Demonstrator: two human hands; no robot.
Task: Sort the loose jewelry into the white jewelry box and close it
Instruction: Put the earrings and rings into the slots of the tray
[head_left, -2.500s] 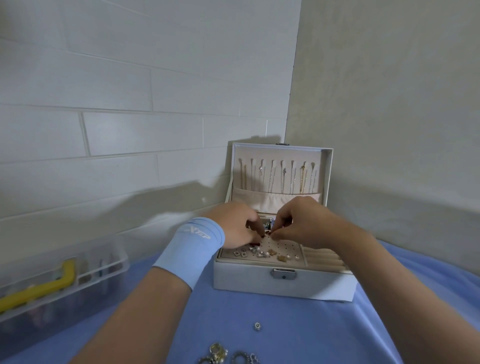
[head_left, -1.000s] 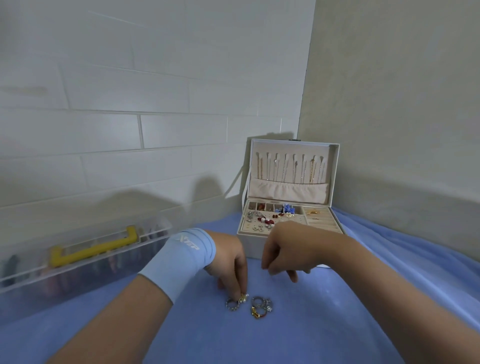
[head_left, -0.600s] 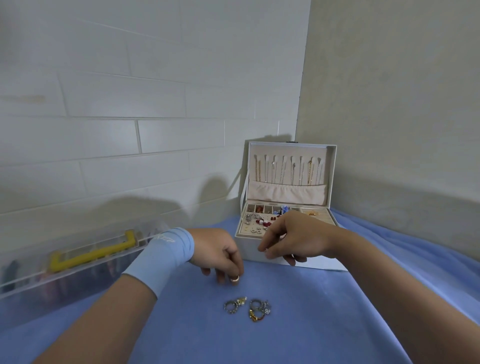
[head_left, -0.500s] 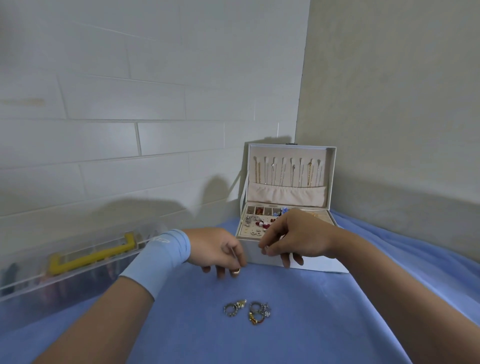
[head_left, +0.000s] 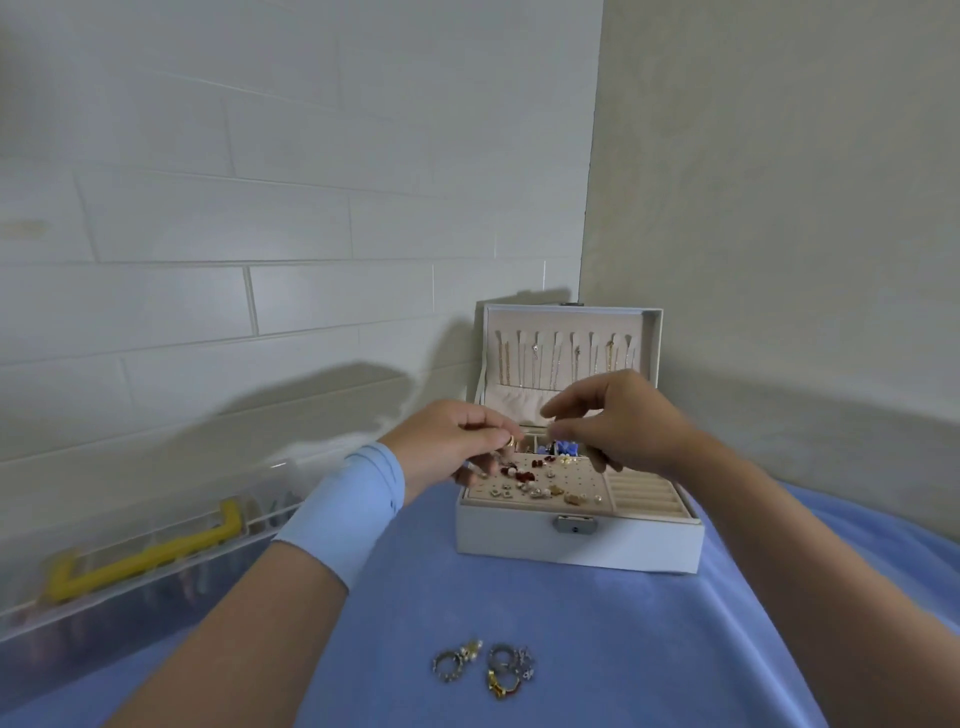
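Head view. Left hand (head_left: 447, 449) pinches a small gold ring (head_left: 511, 440) over the open white jewelry box (head_left: 576, 545). Right hand (head_left: 628, 423) hovers beside it, fingertips drawn together; cannot tell whether they hold anything. Loose rings (head_left: 485, 667) lie on the blue cloth (head_left: 597, 649). The ring is probably light, hard and slick: pinch across the band.

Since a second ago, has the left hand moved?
Yes. The left hand, pinching a gold ring, went from the loose rings to over the jewelry box.
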